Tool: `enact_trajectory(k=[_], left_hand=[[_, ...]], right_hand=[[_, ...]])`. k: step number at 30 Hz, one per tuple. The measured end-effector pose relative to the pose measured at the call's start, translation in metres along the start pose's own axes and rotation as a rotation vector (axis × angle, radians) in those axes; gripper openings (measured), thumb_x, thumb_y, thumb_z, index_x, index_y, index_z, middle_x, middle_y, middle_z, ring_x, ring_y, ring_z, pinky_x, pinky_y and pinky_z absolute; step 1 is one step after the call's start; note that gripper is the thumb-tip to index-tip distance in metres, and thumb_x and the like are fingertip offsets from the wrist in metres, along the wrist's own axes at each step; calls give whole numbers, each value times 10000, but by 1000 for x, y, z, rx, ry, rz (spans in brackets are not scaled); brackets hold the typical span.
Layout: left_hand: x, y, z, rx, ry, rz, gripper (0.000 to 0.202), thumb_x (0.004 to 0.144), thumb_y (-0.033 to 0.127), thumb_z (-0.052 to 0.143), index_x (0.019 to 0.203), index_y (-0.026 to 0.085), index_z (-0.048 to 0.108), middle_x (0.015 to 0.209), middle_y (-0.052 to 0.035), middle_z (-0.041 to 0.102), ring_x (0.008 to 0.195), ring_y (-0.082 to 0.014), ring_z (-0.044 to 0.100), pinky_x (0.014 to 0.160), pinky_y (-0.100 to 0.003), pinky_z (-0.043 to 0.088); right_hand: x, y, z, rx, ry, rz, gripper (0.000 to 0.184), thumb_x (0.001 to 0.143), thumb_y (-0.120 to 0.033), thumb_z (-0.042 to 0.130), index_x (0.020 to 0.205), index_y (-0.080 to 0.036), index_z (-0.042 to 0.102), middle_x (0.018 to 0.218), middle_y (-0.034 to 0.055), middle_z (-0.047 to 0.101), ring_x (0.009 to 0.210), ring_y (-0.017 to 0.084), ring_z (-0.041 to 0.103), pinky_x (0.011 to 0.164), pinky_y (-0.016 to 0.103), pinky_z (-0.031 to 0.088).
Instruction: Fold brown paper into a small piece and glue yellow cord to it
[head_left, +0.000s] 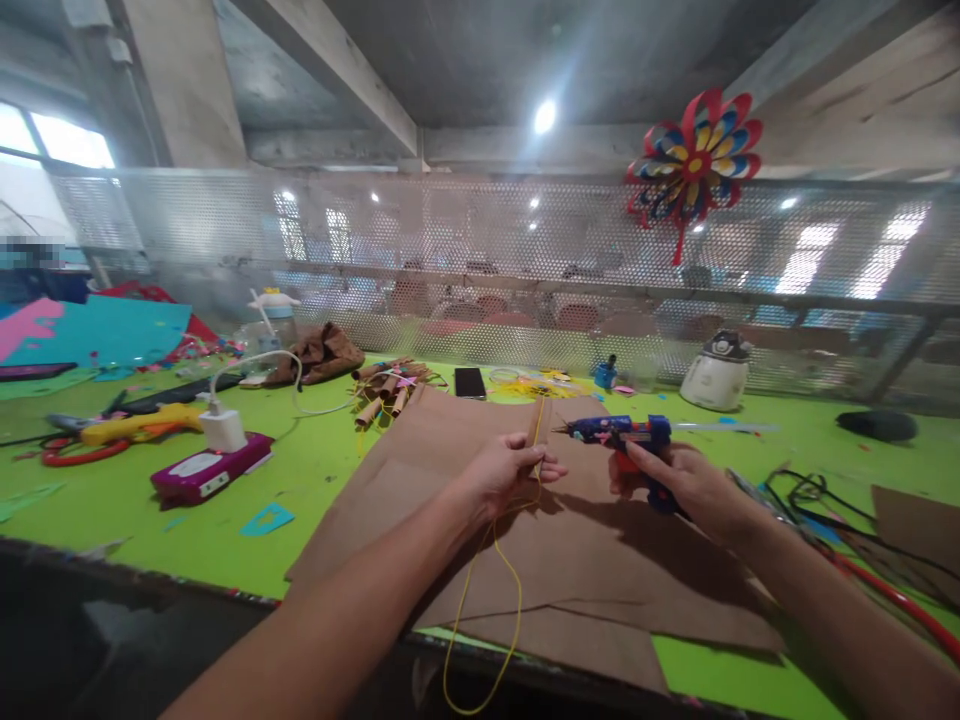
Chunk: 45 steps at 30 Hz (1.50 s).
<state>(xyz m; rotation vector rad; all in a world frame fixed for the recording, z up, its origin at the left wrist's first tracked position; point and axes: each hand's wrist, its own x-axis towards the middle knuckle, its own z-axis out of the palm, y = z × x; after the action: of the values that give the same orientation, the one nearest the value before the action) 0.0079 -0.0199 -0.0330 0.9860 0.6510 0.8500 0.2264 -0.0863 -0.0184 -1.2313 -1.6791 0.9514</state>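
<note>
My left hand (511,470) is closed in a pinch on a small brown paper roll (535,432) with a yellow string (480,610) looping down from it past the table edge. My right hand (686,482) grips a blue glue gun (622,432), its nozzle pointing left at the roll, a short gap away. Both hands hover over sheets of brown paper (585,560) spread on the green table (225,530).
A pile of brown paper rolls (390,385) lies behind the sheets beside a black phone (470,382). At left are a magenta power strip with white charger (214,462) and a yellow glue gun (131,425). Cables (825,500) trail at right. A paper pinwheel (696,160) hangs on the mesh fence.
</note>
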Motion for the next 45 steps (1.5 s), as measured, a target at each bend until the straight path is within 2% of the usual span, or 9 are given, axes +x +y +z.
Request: enact_trajectory(k=[8, 21, 31, 35, 45], left_hand=[[-2, 0, 2, -9, -28, -26, 76, 810, 32, 481, 830, 80, 537, 768, -86, 623, 650, -134, 640, 675, -262, 519], [-3, -4, 2, 0, -39, -12, 86, 817, 40, 477, 784, 75, 548, 732, -103, 630, 660, -141, 639, 655, -253, 503], [-1, -8, 1, -19, -47, -1, 65, 811, 43, 493, 794, 73, 549, 745, -107, 630, 655, -140, 646, 646, -231, 501], [-1, -8, 1, -3, -57, 6, 41, 806, 51, 507, 782, 75, 529, 742, -98, 628, 614, -130, 639, 598, -226, 492], [-4, -6, 5, 20, -33, -13, 66, 812, 40, 484, 784, 78, 531, 723, -73, 618, 601, -118, 635, 593, -210, 489]], right_hand=[[2, 1, 2, -89, -21, -6, 414, 839, -519, 427, 745, -151, 591, 660, 42, 583, 616, 140, 537, 596, 262, 415], [4, 5, 1, -170, 12, 20, 478, 816, -584, 397, 707, -155, 576, 609, 47, 568, 565, 144, 507, 539, 263, 404], [4, 6, 1, -223, 75, -7, 477, 808, -590, 398, 660, -164, 550, 573, 27, 551, 541, 136, 490, 527, 254, 380], [6, 9, 1, -211, 85, -11, 484, 811, -588, 395, 621, -164, 530, 556, 26, 543, 524, 130, 482, 511, 252, 373], [9, 16, -1, -243, 114, -80, 480, 857, -541, 356, 625, -159, 533, 567, 23, 540, 556, 130, 471, 556, 253, 362]])
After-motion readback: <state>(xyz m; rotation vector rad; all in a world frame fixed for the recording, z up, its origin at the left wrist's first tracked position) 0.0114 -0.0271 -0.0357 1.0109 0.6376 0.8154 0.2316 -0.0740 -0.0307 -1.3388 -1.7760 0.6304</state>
